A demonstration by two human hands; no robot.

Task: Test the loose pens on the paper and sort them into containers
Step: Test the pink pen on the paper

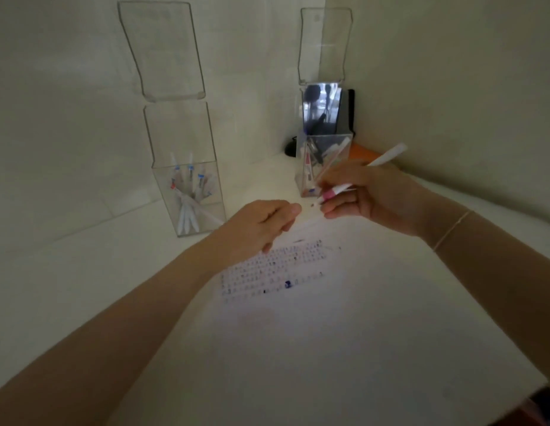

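My right hand (369, 195) grips a white pen with a pink band (387, 156), its tip pointing down-left above the paper's far edge. My left hand (261, 226) hovers just left of that tip with its fingers curled; whether it holds a cap is hidden. The white paper (298, 318) lies under both hands and carries rows of small ink marks (273, 269). A clear container (187, 192) on the left holds several white pens. A second clear container (323, 161) behind my right hand holds several more pens.
Both containers have tall clear lids standing open against the white wall. A dark box (347, 112) and an orange object (363, 155) sit in the back corner. A small dark speck (312, 205) lies between my hands.
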